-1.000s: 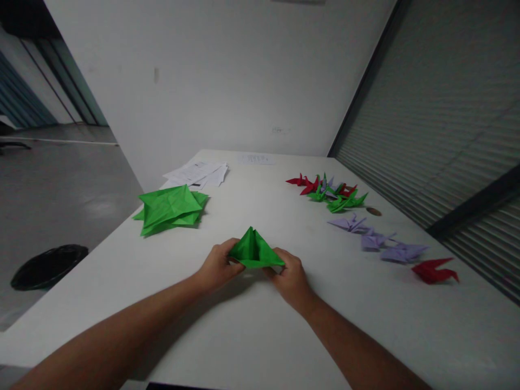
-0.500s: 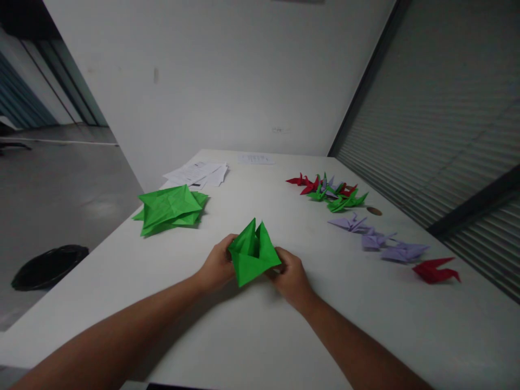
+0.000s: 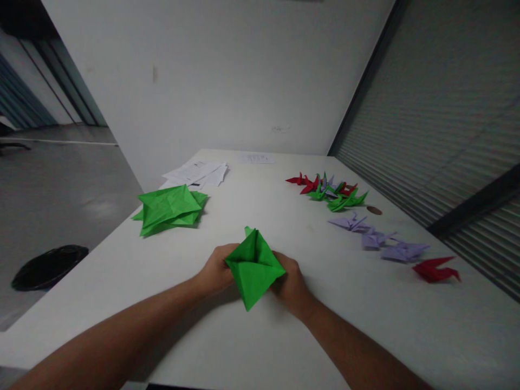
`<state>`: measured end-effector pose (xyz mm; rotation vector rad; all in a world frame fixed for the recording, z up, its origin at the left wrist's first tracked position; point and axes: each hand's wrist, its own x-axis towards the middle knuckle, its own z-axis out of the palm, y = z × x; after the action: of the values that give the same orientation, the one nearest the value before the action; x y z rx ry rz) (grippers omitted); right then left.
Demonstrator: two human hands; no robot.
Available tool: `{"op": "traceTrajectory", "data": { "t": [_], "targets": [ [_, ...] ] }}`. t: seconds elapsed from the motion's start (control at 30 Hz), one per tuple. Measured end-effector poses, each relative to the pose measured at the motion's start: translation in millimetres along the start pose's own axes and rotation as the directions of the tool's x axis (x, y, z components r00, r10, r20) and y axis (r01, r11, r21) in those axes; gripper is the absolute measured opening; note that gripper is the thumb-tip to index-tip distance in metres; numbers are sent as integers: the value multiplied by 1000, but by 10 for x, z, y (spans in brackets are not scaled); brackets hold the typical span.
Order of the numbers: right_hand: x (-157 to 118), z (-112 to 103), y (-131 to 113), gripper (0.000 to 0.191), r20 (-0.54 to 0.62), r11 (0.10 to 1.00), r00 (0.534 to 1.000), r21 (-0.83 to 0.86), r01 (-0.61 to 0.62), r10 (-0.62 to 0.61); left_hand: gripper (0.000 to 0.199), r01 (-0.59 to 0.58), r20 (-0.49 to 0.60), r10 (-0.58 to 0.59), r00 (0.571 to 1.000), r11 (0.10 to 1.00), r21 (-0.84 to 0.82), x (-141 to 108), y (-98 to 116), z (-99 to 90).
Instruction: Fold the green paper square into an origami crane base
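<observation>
Between my hands, over the near part of the white table, is a partly folded sheet of green origami paper. Its front flap points down toward me, and a pocket gapes behind the flap's upper edge. My left hand grips the paper's left side. On the right side my right hand holds it too. Most fingertips of both hands are hidden behind the paper.
Green folded sheets lie in a pile at left, with printed papers behind. Along the right sit several purple cranes, a red crane and a mixed crane cluster. A black-lined bin stands left of the table.
The green paper's front flap has swung lower, and its two upright points have drawn together and sunk. Both hands keep hold of its sides with only slight shifts.
</observation>
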<state>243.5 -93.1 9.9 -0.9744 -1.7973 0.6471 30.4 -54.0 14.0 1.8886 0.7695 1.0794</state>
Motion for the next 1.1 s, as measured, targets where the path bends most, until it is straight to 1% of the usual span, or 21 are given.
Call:
{"op": "traceTrajectory", "data": {
  "t": [0.1, 0.2, 0.33, 0.43, 0.53, 0.6, 0.67, 0.77, 0.87, 0.97, 1.03, 1.1],
  "targets": [
    [15, -3, -19, 16, 11, 998, 998, -4, 64, -64, 23, -10, 10, 10, 1000, 1000, -14, 9, 9, 4],
    [24, -5, -19, 19, 21, 994, 994, 3, 106, -106, 23, -6, 51, 8, 999, 999, -34, 18, 9, 7],
    [21, -8, -1, 26, 23, 988, 988, 15, 154, -155, 29, 10, 90, -3, 996, 997, -78, 25, 42, -3],
    [23, -20, -11, 30, 30, 990, 990, 31, 139, -140, 32, 22, 128, -13, 992, 997, -71, 24, 72, -34],
    [30, -40, -37, 32, 34, 995, 994, 29, 100, -101, 33, -11, 158, 13, 987, 1000, -14, 27, 71, -79],
    [30, -53, -50, 29, 48, 997, 996, 10, 71, -71, 33, -36, 157, 35, 987, 999, 3, 31, 56, -107],
    [23, -63, -52, 28, 59, 998, 997, -5, 55, -54, 33, -37, 148, 35, 988, 999, 9, 33, 41, -125],
    [-2, -65, -40, 28, 59, 1000, 998, 14, 10, -11, 35, -8, 129, 8, 992, 1000, -5, 31, 36, -127],
    [-23, -56, -34, 26, 60, 999, 998, 36, -24, 22, 35, 21, 121, -13, 993, 997, -72, 26, 47, -109],
    [-20, -52, -58, 22, 50, 999, 998, -13, 44, -43, 30, 65, 124, -45, 991, 984, -164, 28, 49, -89],
    [-6, -59, -85, 18, 35, 986, 990, -89, 139, -136, 28, 74, 128, -48, 991, 976, -204, 33, 46, -84],
    [8, -74, -110, 14, 27, 956, 968, -152, 251, -250, 27, 60, 139, -30, 990, 974, -219, 38, 46, -85]
  ]
}}
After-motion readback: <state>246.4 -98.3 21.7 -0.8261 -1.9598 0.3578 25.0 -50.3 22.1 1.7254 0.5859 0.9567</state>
